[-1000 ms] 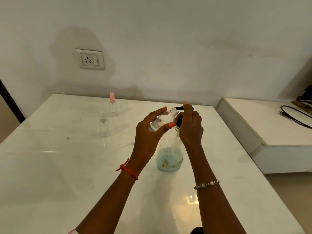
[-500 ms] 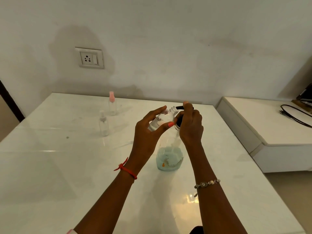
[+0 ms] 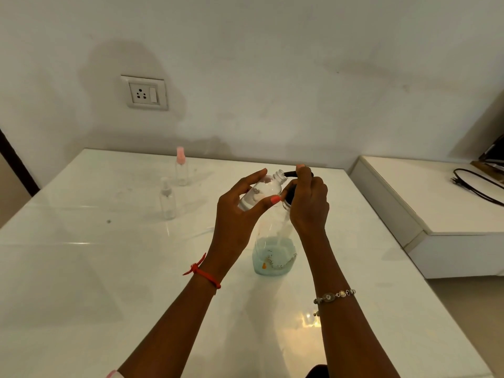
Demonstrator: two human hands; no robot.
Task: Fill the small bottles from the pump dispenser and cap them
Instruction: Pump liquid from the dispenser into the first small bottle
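Left hand [image 3: 240,214] pinches small bottle [image 3: 260,190] between thumb and fingers. Right hand [image 3: 309,205] curls round head of pump dispenser [image 3: 274,255], fingertip on top. Hands side by side, almost touching.
Table [image 3: 81,268]: glossy white.
Dispenser: clear, squarish, upright, pale blue liquid low, under both hands.
Small bottle: clear plastic, tilted, long axis up-right, open neck at black spout [image 3: 290,174].
Clear-capped bottle [image 3: 167,199], pink-capped bottle [image 3: 181,167]: upright, well apart to left.

Left wrist wears a red thread [image 3: 203,272] — right, a silver beaded bracelet [image 3: 335,295]; coral-pink nails [image 3: 276,198].
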